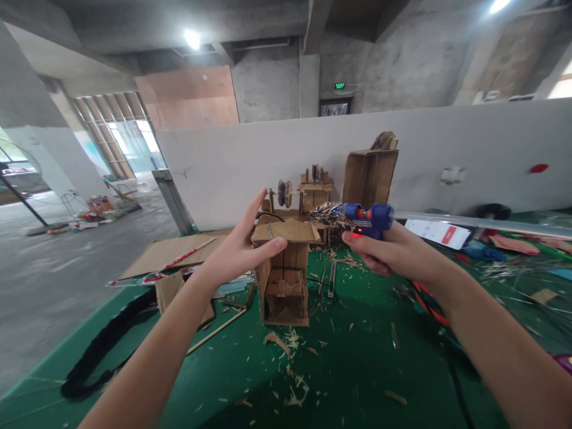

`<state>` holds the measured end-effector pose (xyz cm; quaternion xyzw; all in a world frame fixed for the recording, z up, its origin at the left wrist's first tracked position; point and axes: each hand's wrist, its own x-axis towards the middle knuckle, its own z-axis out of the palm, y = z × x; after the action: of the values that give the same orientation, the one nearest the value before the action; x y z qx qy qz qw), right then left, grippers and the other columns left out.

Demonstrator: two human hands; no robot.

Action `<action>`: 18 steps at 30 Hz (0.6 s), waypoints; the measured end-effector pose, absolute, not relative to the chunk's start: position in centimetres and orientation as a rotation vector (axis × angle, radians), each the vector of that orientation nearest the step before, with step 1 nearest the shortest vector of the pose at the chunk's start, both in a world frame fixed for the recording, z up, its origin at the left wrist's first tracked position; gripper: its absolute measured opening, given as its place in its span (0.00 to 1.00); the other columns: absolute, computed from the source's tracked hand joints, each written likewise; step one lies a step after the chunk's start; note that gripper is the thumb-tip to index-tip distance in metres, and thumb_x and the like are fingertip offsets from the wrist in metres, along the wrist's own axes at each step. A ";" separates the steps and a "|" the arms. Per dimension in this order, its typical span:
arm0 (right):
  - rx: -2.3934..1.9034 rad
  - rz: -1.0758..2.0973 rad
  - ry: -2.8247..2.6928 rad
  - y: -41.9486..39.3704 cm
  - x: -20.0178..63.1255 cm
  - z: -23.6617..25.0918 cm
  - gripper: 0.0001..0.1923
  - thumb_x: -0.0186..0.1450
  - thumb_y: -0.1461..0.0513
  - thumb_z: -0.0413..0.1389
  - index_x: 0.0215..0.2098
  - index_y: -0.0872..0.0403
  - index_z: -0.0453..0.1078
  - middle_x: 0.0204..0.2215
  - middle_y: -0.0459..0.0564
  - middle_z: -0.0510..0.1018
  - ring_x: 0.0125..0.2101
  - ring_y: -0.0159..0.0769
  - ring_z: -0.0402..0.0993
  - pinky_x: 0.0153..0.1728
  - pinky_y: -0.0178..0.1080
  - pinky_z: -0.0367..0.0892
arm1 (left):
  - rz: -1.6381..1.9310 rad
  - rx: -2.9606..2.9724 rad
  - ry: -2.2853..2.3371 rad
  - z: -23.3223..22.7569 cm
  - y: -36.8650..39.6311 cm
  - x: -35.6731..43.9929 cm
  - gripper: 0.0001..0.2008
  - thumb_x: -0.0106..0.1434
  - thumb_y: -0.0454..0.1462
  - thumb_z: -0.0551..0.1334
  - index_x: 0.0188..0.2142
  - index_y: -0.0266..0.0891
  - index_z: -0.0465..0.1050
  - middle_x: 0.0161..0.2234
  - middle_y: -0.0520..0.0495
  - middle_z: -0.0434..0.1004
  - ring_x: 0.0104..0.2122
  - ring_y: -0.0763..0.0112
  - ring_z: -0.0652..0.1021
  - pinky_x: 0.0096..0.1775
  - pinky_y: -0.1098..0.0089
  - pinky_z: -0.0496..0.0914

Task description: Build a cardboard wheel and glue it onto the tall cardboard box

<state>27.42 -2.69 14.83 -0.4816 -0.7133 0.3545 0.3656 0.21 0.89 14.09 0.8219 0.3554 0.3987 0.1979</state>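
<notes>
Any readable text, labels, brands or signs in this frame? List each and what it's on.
Nothing reads clearly.
Green lit sign above the far doorway: characters too small and blurred.
Phone on the green table: white screen with a red block, text too small.
Blue glue gun in the right hand: no legible brand.
Cardboard model touched by the left hand: no print visible.

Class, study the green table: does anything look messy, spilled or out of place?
Yes. Wood shavings lie scattered over the green table in front of the cardboard box model, like uncleared cutting debris.
</notes>
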 end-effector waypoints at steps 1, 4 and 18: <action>-1.243 0.918 -1.825 -2.8 27.5 14.9 0.22 0.59 0.45 0.56 0.22 0.51 0.59 0.10 0.39 0.59 0.12 0.25 0.54 0.13 0.32 0.51 | 1.120 2.306 0.990 14.1 0.9 0.2 0.42 0.59 0.51 0.60 0.65 0.59 0.36 0.68 0.59 0.33 0.66 0.53 0.43 0.64 0.52 0.44; -1.242 0.932 -1.814 -3.0 27.9 15.1 0.22 0.58 0.45 0.57 0.22 0.51 0.58 0.11 0.39 0.59 0.13 0.25 0.55 0.13 0.32 0.50 | 1.119 2.306 0.991 14.0 1.1 0.0 0.42 0.59 0.50 0.60 0.65 0.61 0.36 0.68 0.60 0.33 0.66 0.52 0.43 0.64 0.52 0.44; -1.236 0.877 -1.881 -2.8 27.4 14.8 0.23 0.59 0.45 0.56 0.18 0.51 0.58 0.09 0.40 0.60 0.13 0.27 0.56 0.15 0.34 0.53 | 1.102 2.278 0.974 14.1 0.9 0.1 0.42 0.58 0.51 0.61 0.65 0.60 0.36 0.68 0.59 0.32 0.66 0.51 0.43 0.63 0.49 0.45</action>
<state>27.37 -2.75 14.75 -0.4782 -0.7279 0.3396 0.3551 0.13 0.88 14.09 0.8208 0.3510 0.3969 0.2134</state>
